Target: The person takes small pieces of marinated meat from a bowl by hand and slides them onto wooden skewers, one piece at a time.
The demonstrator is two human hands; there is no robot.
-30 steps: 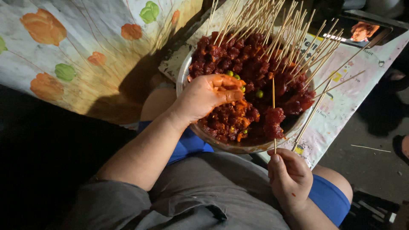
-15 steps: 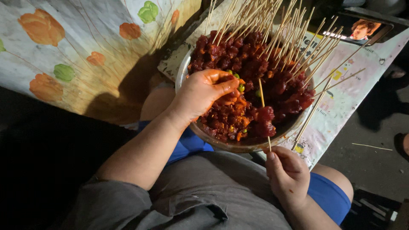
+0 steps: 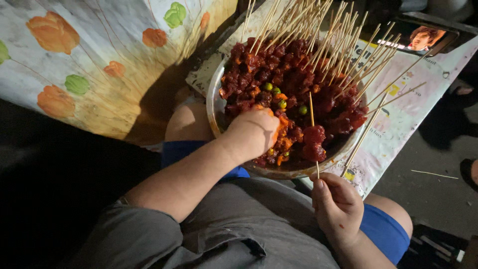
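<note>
Over the lap, left hand (image 3: 256, 132) digs closed into bowl (image 3: 215, 107) meat (image 3: 279, 74); right hand (image 3: 336, 204) pinches a skewer (image 3: 313, 134) bearing one chunk; many finished sticks (image 3: 318, 30) stacked behind, much loose meat left.

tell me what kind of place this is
Probably an informal street-food prep spot, low to the ground: a metal bowl of red marinated meat, bundled bamboo skewers, and newspaper spread over bare pavement.

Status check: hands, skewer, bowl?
Left hand down in the red marinated meat, round metal bowl. Right hand pinching thin wooden skewer, two chunks on. Loaded skewers crowd far rim.
</note>
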